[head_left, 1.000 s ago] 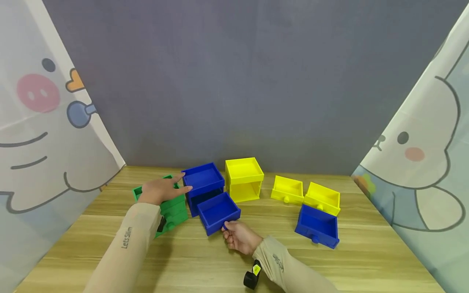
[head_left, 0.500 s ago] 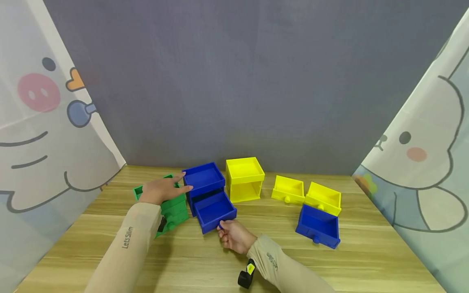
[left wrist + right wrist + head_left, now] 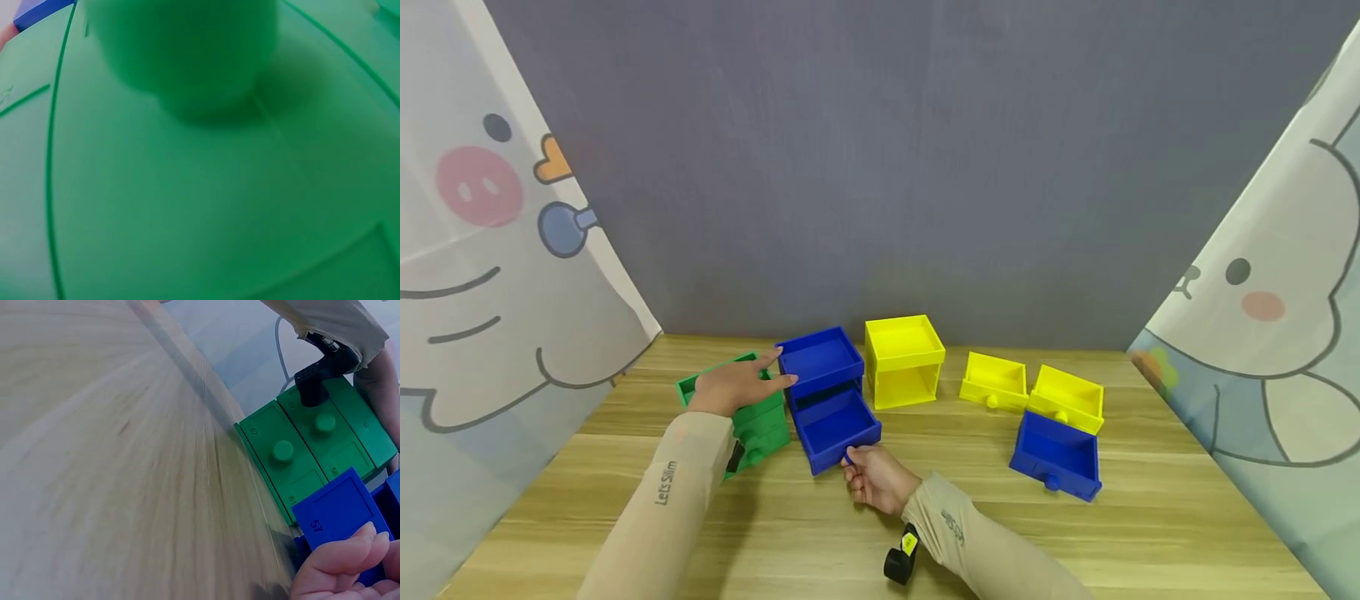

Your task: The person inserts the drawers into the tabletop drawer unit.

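My right hand (image 3: 880, 481) pinches the knob of a blue drawer (image 3: 837, 421), which sits partway in the lower opening of a blue cabinet (image 3: 820, 360). Seen from the right wrist, the drawer front (image 3: 337, 509) carries the number 57 and the curled fingers (image 3: 337, 569) cover its knob. With two fingers extended, my left hand (image 3: 730, 389) touches the blue cabinet's left side and upper edge. Below that hand stands a green cabinet (image 3: 767, 425), its drawers in place. The left wrist view is filled by its green front (image 3: 156, 200) and a blurred knob (image 3: 194, 56).
Right of the blue cabinet is a yellow cabinet (image 3: 906, 340) with an open front. Two yellow drawers (image 3: 995, 379) and a second blue drawer (image 3: 1056, 454) lie at the right on the wooden table (image 3: 820, 550). A grey backdrop (image 3: 880, 167) rises behind.
The blue drawer has slid back and left, deeper into the blue cabinet, with my right hand following on its knob. My left hand has kept its place on the cabinet.
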A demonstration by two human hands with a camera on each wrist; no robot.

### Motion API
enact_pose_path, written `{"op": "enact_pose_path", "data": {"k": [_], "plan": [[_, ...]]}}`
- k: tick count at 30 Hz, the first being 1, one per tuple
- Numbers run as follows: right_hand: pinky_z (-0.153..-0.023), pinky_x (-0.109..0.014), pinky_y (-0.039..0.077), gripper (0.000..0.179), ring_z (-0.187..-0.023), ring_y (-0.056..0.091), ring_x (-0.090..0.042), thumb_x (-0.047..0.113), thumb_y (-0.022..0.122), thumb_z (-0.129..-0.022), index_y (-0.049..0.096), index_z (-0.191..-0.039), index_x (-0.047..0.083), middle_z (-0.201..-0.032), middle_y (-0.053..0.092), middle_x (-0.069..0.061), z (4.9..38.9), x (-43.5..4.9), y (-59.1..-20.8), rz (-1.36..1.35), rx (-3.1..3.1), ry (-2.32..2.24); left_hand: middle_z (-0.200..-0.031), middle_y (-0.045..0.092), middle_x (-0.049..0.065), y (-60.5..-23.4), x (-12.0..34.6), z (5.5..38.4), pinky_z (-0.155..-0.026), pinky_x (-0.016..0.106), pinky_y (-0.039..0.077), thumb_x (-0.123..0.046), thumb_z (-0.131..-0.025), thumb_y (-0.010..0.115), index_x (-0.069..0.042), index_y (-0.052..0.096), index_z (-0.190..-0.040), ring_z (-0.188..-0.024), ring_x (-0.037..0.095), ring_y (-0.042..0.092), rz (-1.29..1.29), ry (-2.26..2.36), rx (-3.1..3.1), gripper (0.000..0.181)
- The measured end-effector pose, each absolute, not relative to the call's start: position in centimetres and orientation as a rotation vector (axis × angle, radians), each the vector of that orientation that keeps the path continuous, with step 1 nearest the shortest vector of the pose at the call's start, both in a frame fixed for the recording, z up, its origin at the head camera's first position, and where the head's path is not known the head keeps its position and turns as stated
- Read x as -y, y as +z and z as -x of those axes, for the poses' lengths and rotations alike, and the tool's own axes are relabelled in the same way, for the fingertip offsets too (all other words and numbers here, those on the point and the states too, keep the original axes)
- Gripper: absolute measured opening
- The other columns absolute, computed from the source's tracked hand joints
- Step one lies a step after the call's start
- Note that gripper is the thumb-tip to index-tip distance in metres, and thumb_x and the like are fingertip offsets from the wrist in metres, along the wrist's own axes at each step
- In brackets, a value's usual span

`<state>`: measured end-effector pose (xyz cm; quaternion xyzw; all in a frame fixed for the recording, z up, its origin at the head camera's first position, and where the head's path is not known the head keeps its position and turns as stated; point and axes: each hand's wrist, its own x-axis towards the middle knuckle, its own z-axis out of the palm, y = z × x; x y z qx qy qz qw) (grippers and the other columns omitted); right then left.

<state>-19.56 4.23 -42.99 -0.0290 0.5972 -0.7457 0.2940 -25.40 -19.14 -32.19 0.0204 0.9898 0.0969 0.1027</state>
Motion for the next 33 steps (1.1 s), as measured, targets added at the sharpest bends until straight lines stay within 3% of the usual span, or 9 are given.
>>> {"op": "enact_pose_path", "data": {"k": [33], "plan": [[-0.051,-0.015,0.033,0.03,-0.049,0.035,0.0,0.013,0.032,-0.104,0.048,-0.078,0.012,-0.063,0.043,0.006,19.66,-4.3,-43.57,0.025,-1.516,-2.085,-0.066,0.053,0.006,-32.31,18.97,25.7,-0.048,0.029,0.02,-0.078,-0.085,0.034,-0.028,0.014,-0.155,-0.046,0.012,0.023,-0.037,0.332,-2.863,0.088]]}}
